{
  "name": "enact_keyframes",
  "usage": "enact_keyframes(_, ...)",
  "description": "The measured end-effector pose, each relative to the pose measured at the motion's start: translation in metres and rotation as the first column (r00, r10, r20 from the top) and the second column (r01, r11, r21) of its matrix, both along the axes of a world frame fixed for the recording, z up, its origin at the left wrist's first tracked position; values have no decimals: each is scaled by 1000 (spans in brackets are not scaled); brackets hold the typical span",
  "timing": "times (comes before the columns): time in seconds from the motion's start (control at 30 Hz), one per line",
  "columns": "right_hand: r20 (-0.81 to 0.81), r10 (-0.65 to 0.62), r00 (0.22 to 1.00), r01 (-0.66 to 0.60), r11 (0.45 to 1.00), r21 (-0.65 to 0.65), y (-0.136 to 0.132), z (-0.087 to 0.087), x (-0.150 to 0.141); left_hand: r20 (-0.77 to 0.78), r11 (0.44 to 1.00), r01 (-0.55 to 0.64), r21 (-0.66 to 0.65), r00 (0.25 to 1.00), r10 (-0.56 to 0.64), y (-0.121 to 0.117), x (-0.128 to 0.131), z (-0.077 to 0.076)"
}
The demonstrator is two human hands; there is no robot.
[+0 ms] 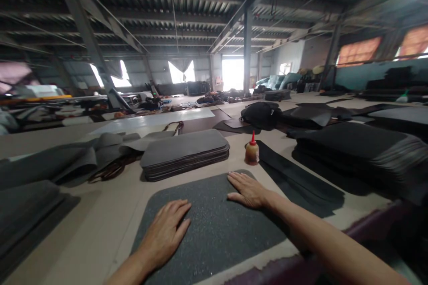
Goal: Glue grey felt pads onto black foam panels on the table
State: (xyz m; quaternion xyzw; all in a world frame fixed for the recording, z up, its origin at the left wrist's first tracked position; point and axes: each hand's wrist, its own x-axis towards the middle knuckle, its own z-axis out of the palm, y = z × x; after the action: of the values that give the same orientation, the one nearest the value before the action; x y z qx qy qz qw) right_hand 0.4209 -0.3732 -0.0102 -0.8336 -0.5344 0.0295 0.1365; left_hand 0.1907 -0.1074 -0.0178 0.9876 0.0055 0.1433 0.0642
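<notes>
A dark grey speckled panel point(214, 227) with rounded corners lies flat on the worktable right in front of me. My left hand point(165, 234) rests palm down on its near left part, fingers stretched out. On the panel's far right corner my right hand point(247, 190) lies flat too, fingers together and extended. Neither hand holds anything. Behind the panel sits a stack of like-shaped grey panels point(185, 153). A small glue bottle with a red cap point(252, 151) stands just beyond my right hand.
The tan worktable point(100, 213) stretches far ahead. Grey fabric pieces point(60, 164) lie at left, a black strip point(297, 180) and tall piles of dark sheets point(361, 151) at right, and a black bag point(261, 113) farther back. A dark table edge point(301, 267) runs near me.
</notes>
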Motion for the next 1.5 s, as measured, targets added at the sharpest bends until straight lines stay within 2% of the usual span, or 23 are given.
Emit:
enact_keyframes(0.17, 31, -87, 996, 87, 996, 11, 2, 2, 20, 1, 1000, 1, -4, 1000, -1, -4, -1, 2)
enact_keyframes(0.27, 33, -147, 989, 146, 989, 22, -4, 15, 29, 15, 1000, 2, -5, 1000, -1, -6, -1, 5)
enact_keyframes(0.33, 24, -168, 986, 167, 986, 22, -10, 26, 22, 41, 1000, 9, -6, 999, -9, -6, 0, 5)
enact_keyframes(0.43, 1, -140, 990, 139, 990, 29, -18, 34, -19, 77, 999, 39, 2, 996, -39, -4, 2, 3)
enact_keyframes(0.47, -13, -101, 995, 102, 994, 39, -19, 33, -40, 84, 999, 48, 5, 995, -48, -3, 3, 1)
enact_keyframes(0.53, -74, 68, 995, -61, 994, 91, -19, 27, -81, 92, 998, 56, 12, 994, -57, 0, 4, -1)
enact_keyframes(0.6, -119, 119, 986, -107, 989, 104, -19, 19, -111, 87, 998, 59, 21, 994, -61, 1, 4, -1)
enact_keyframes(0.7, -132, -17, 991, 26, 997, 68, -24, 11, -123, 61, 997, 58, 40, 996, -61, 3, 4, -1)
enact_keyframes(0.8, -107, -164, 981, 165, 986, 3, -39, 7, -110, 52, 997, 57, 48, 997, -60, 3, 4, 0)
enact_keyframes(0.97, -35, -316, 948, 314, 948, -40, -68, -5, -88, 74, 998, 52, 46, 996, -55, 1, 3, 1)
enact_keyframes(1.03, -14, -377, 926, 376, 925, -44, -72, -5, -82, 85, 998, 51, 48, 995, -55, -1, 3, 1)
enact_keyframes(1.1, -3, -405, 914, 405, 914, -14, -67, 1, -77, 81, 997, 51, 50, 995, -55, -2, 2, 1)
enact_keyframes(1.17, -13, -323, 946, 324, 945, 51, -52, 13, -76, 77, 998, 46, 50, 996, -49, -3, 2, 0)
enact_keyframes(1.27, -91, -16, 996, 26, 993, 112, -16, 28, -79, 91, 998, 32, 55, 995, -37, -2, 2, -1)
enact_keyframes(1.37, -147, 234, 961, -221, 970, 98, 20, 28, -78, 98, 997, 30, 72, 994, -37, 0, 1, -3)
enact_keyframes(1.43, -144, 296, 944, -289, 955, 70, 34, 21, -71, 90, 996, 31, 83, 995, -38, 1, 1, -4)
enact_keyframes(1.5, -123, 279, 952, -275, 960, 48, 40, 14, -58, 84, 996, 27, 88, 996, -34, 2, 0, -4)
